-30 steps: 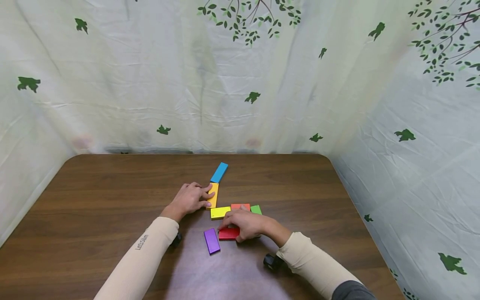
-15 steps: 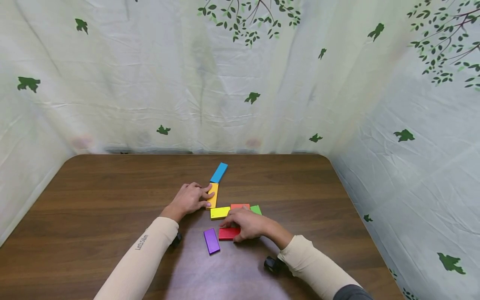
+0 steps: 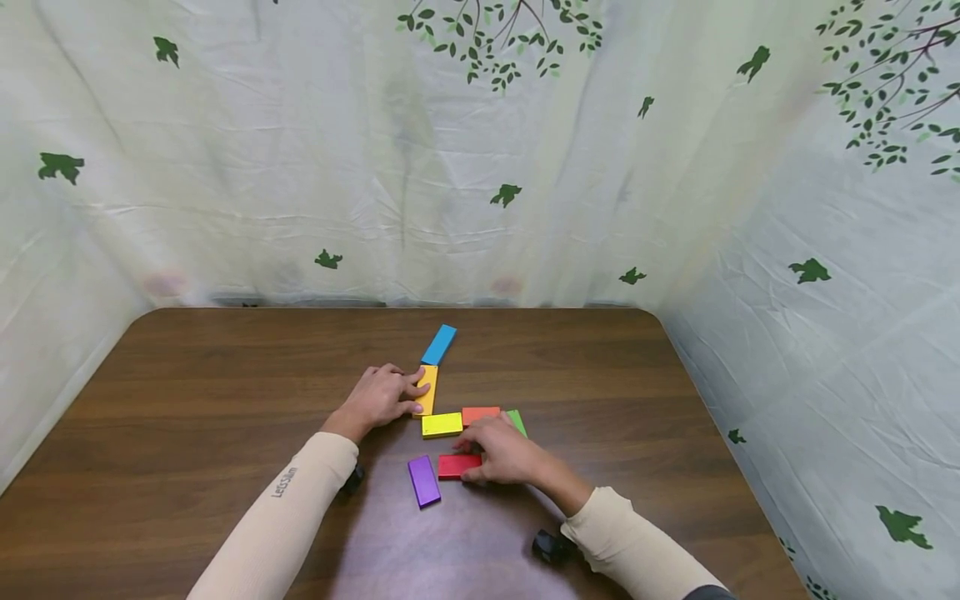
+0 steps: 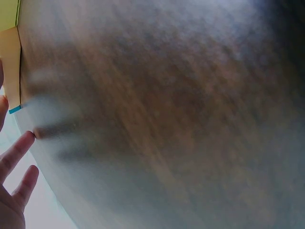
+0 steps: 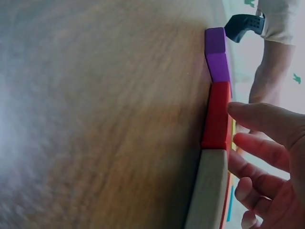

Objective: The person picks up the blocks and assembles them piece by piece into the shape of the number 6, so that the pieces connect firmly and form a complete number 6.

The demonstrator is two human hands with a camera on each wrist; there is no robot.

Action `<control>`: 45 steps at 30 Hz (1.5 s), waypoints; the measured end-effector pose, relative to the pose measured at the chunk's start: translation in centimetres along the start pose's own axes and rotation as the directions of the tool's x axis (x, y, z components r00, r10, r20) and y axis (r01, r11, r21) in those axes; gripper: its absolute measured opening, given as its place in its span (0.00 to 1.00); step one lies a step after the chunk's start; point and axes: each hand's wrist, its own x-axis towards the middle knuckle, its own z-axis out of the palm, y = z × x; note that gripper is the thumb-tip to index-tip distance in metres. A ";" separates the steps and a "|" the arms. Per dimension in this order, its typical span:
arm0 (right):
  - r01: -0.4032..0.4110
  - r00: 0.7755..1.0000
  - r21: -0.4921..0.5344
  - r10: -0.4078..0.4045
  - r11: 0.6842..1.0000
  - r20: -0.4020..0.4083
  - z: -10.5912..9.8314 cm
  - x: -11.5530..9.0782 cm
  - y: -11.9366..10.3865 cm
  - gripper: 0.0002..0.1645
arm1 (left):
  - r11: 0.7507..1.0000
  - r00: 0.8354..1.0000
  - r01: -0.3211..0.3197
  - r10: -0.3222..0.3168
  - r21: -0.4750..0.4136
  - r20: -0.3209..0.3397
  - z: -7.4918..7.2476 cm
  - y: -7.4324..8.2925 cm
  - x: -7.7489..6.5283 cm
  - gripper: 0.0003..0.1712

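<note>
My left hand (image 3: 380, 396) rests its fingertips on the amber block (image 3: 428, 392), its outer fingers spread in the left wrist view. A blue block (image 3: 438, 344) meets the amber block's far end; a yellow block (image 3: 442, 426) lies at its near end. Over the red block (image 3: 457, 467) is my right hand (image 3: 504, 452), fingers loosely bent and spread. In the right wrist view the thumb (image 5: 257, 117) is right at the red block's upper edge. A pale block (image 5: 207, 188), hidden under that hand in the head view, adjoins the red one.
An orange-red block (image 3: 480, 414) continues from the yellow one, with a green block (image 3: 517, 422) slanted at its right. A purple block (image 3: 424, 482) lies left of the red one. The brown table (image 3: 225, 467) ends at a pale leaf-patterned curtain (image 3: 450, 250).
My right hand has shifted slightly right, baring more of the red block, and its forearm has moved nearer the viewer. My left hand and the blocks look unmoved.
</note>
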 end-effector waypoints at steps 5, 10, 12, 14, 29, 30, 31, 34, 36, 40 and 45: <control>-0.008 1.000 0.000 0.008 1.000 -0.022 0.4 -0.2 -0.1 0.20 | 1.000 1.000 0.000 0.000 0.001 0.003 0.0 0.1 0.0 0.28; 0.004 0.999 -0.008 -0.004 1.000 -0.032 0.6 -0.1 0.0 0.18 | 1.000 1.000 -0.007 0.007 0.010 0.004 0.0 0.2 -0.1 0.28; 0.006 0.999 -0.012 -0.006 1.000 -0.032 0.6 -0.1 0.0 0.17 | 1.000 1.000 -0.008 0.008 0.012 0.002 0.0 0.2 -0.1 0.28; 0.003 1.000 -0.013 -0.003 1.000 -0.029 0.6 -0.1 -0.1 0.17 | 1.000 1.000 -0.008 0.008 0.010 0.001 0.0 0.2 -0.1 0.28; -0.085 0.996 0.096 0.084 0.992 0.015 0.5 0.1 -0.2 0.16 | 1.000 1.000 -0.006 0.006 0.013 -0.020 0.3 0.7 -0.1 0.28; -0.092 0.996 0.108 0.090 0.990 0.020 0.5 0.1 -0.2 0.16 | 1.000 1.000 -0.009 0.009 0.018 -0.019 0.2 0.7 -0.1 0.28; -0.097 0.995 0.115 0.095 0.989 0.023 0.4 0.1 -0.2 0.16 | 1.000 1.000 -0.013 0.013 0.022 -0.019 0.2 0.8 -0.1 0.28; -0.105 0.994 0.123 0.102 0.987 0.027 0.4 0.2 -0.1 0.16 | 0.999 1.000 -0.025 0.026 0.042 -0.017 0.0 0.9 0.0 0.27; -0.101 0.995 0.127 0.098 0.987 0.025 0.4 0.3 -0.1 0.16 | 0.998 0.999 -0.029 0.030 0.060 -0.016 -0.1 1.0 0.0 0.27; -0.077 0.997 0.133 0.075 0.988 0.016 0.5 0.4 -0.1 0.16 | 0.995 0.999 -0.021 0.024 0.099 -0.030 -0.2 1.0 0.1 0.26; -0.091 0.996 0.146 0.089 0.985 0.024 0.6 0.5 -0.2 0.17 | 0.991 0.996 -0.044 0.053 0.130 -0.070 0.0 1.1 0.0 0.22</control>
